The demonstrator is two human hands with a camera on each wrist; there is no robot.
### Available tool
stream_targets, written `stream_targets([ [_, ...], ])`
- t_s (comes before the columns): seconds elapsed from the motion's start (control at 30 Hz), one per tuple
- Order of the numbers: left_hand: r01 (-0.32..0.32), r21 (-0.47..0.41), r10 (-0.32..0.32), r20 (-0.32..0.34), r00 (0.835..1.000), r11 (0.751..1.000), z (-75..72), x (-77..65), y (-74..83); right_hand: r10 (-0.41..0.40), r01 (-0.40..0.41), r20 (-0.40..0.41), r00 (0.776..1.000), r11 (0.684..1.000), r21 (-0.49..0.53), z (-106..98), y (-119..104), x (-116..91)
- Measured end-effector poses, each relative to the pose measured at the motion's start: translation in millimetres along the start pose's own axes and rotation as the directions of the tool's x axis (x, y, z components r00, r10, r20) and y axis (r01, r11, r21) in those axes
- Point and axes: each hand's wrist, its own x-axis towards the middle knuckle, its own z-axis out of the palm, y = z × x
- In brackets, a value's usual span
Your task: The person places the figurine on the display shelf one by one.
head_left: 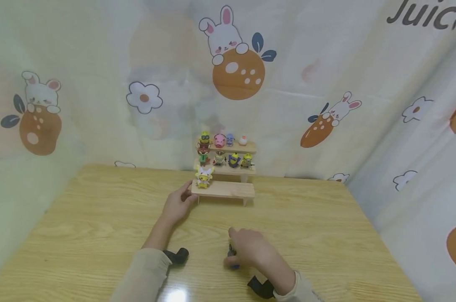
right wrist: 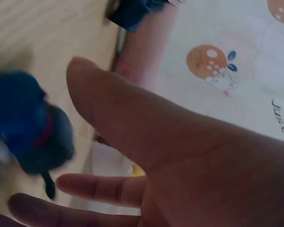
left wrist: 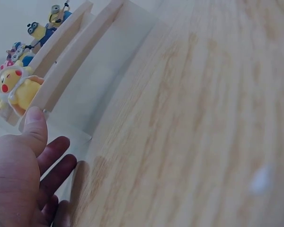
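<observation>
A small wooden three-tier display shelf [head_left: 224, 189] stands at the back of the table. My left hand [head_left: 178, 204] is at the left end of its lowest tier. In the left wrist view the thumb [left wrist: 34, 124] touches the tier's end, and the other fingers stretch out loosely below. On that tier stands a yellow figurine in a white hood [head_left: 203, 177]. My right hand [head_left: 252, 247] reaches over a small blue figurine [head_left: 232, 258] on the table, partly hidden in the head view. In the right wrist view, thumb and fingers are spread, with a visible gap to the blue figurine [right wrist: 31, 120].
On the middle tier are several figurines, among them a fox [head_left: 203, 156] and a yellow minion-like figure [head_left: 247, 161]. A pink pig figurine [head_left: 219, 141] and others line the top tier. A printed curtain [head_left: 175, 50] hangs behind the wooden table [head_left: 307, 222].
</observation>
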Motion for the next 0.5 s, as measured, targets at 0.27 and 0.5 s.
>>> stream_targets([
  [0.27,0.009,-0.016,-0.009,0.007,1.000,1.000,0.4,-1.5,0.4,-0.034,0.032,-0.022,0.999,0.997,-0.067,10.9,-4.6,3.1],
  [0.5,-0.010,-0.015,0.010,0.007,1.000,1.000,0.1,-1.8,-0.1,-0.061,0.064,-0.072,0.996,0.997,0.042,12.9,3.8,13.7],
])
